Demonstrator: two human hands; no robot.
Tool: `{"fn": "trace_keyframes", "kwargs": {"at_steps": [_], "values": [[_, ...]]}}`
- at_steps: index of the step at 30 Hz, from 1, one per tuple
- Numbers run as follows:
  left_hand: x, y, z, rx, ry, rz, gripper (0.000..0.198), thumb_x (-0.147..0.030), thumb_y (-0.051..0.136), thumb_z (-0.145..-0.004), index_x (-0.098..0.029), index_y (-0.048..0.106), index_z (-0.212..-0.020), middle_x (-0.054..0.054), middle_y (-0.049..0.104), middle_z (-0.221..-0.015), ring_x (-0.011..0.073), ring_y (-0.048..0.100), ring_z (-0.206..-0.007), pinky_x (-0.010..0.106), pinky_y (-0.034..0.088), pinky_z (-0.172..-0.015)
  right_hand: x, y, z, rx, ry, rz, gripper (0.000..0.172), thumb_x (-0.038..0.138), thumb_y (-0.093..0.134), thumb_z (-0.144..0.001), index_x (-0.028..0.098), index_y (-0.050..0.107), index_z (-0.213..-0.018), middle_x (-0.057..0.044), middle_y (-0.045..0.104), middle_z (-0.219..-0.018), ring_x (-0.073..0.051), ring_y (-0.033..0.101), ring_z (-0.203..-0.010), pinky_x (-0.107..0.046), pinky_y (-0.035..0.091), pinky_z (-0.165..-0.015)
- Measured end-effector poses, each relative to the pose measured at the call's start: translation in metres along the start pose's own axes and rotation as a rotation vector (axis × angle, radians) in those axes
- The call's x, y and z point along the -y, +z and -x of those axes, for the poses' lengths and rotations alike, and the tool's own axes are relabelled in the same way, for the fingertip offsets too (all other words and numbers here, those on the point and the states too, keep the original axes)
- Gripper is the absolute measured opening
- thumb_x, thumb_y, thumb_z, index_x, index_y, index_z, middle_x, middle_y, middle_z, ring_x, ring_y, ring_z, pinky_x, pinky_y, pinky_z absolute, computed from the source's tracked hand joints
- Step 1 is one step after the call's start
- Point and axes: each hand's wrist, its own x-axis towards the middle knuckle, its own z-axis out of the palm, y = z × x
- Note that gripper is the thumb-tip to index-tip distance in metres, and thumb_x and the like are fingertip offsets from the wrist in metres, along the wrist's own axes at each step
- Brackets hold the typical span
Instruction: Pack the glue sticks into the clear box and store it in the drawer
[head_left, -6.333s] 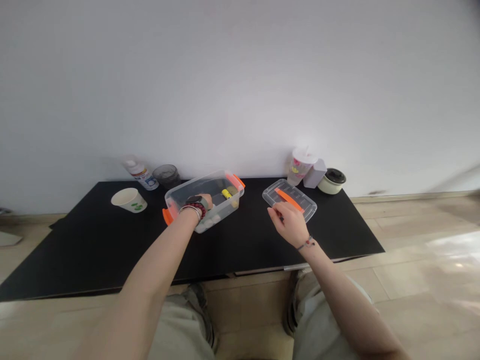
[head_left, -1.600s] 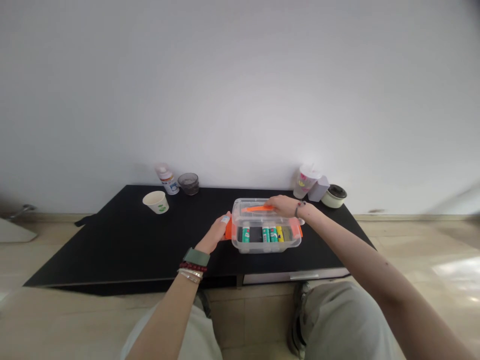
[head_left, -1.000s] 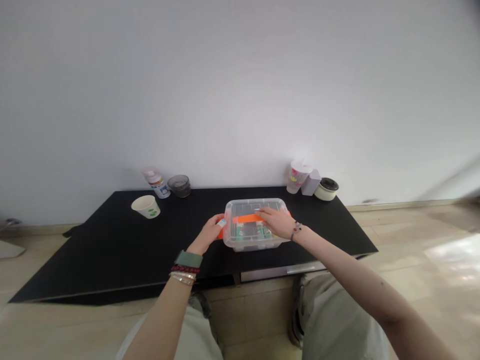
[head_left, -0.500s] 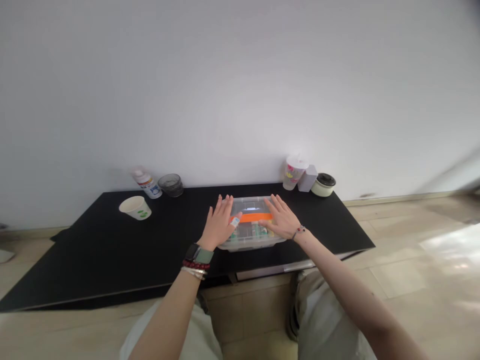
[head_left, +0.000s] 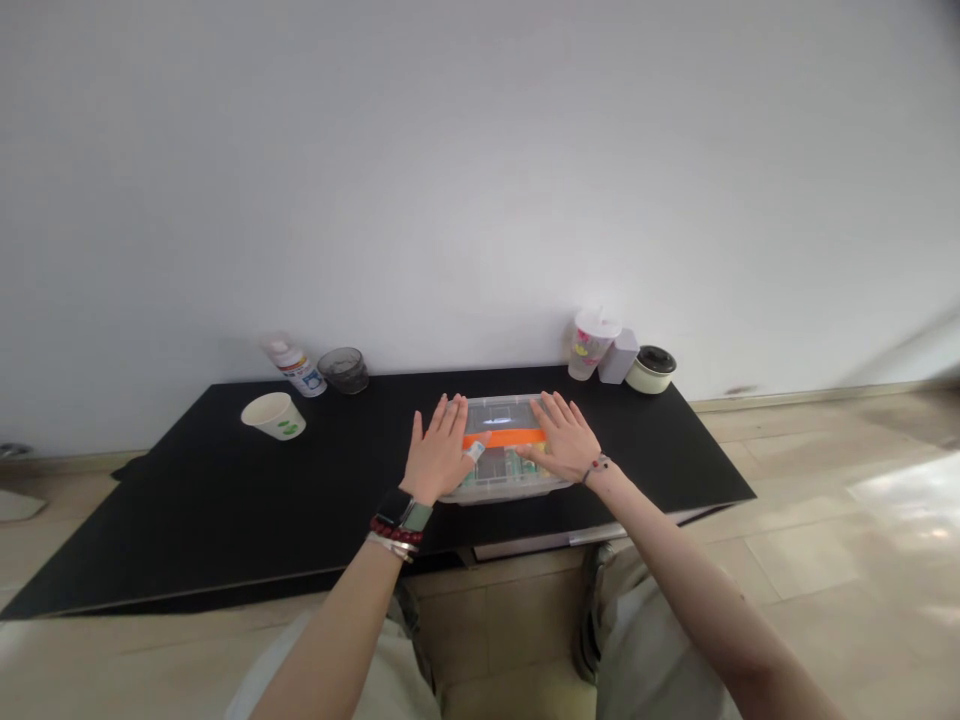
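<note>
A clear plastic storage box (head_left: 501,480) with a lid and an orange handle (head_left: 510,437) sits near the front edge of the black table. Through its side, green and yellow items show, too blurred to name. My left hand (head_left: 439,450) lies flat on the lid's left end, fingers stretched out, with a bandage (head_left: 475,452) around the thumb. On the right end of the lid rests my right hand (head_left: 562,437), fingers spread and pointing away from me. Neither hand is wrapped around anything.
The black table (head_left: 300,520) stands against a white wall. At its left are a paper cup (head_left: 274,416), a spray can (head_left: 301,374) and a dark glass bowl (head_left: 344,371). Back right hold a lidded plastic cup (head_left: 590,347), a pale box (head_left: 619,358) and a lidded cream container (head_left: 650,371).
Both hands stay on the lid; the left hand's fingers have shifted slightly, with its index finger more apart. The view has moved a little. The box has not visibly moved on the table.
</note>
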Motion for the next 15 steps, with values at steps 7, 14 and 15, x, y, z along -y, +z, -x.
{"fn": "trace_keyframes", "kwargs": {"at_steps": [7,14,15], "values": [[0.009,0.006,-0.002,-0.028,-0.146,0.294,0.068,-0.052,0.030,-0.098,-0.016,0.020,-0.155,0.014,0.026,-0.160,0.0320,0.012,-0.150,0.063,0.012,-0.116,-0.013,0.014,-0.001,-0.066,0.054,-0.443,0.074,0.070,0.024,-0.093,0.027,0.034,-0.152,-0.005,0.022,-0.162,-0.025,0.006,-0.151,-0.053,0.008,-0.120],[0.030,0.018,0.001,-0.322,-0.489,0.856,0.056,-0.048,0.036,-0.098,-0.016,0.038,-0.144,0.016,0.032,-0.157,0.0253,0.029,-0.145,0.042,0.022,-0.120,-0.036,0.032,0.001,-0.416,0.236,-0.907,0.073,0.069,0.033,-0.092,0.025,0.036,-0.150,-0.006,0.031,-0.158,-0.023,0.017,-0.149,-0.045,0.016,-0.121],[0.035,0.017,0.002,-0.315,-0.585,0.927,0.055,-0.049,0.038,-0.097,-0.018,0.040,-0.142,0.015,0.038,-0.154,0.0255,0.035,-0.142,0.041,0.027,-0.117,-0.040,0.031,0.003,-0.444,0.305,-0.893,0.075,0.069,0.040,-0.090,0.023,0.038,-0.149,-0.008,0.033,-0.157,-0.024,0.020,-0.148,-0.045,0.016,-0.121]]}}
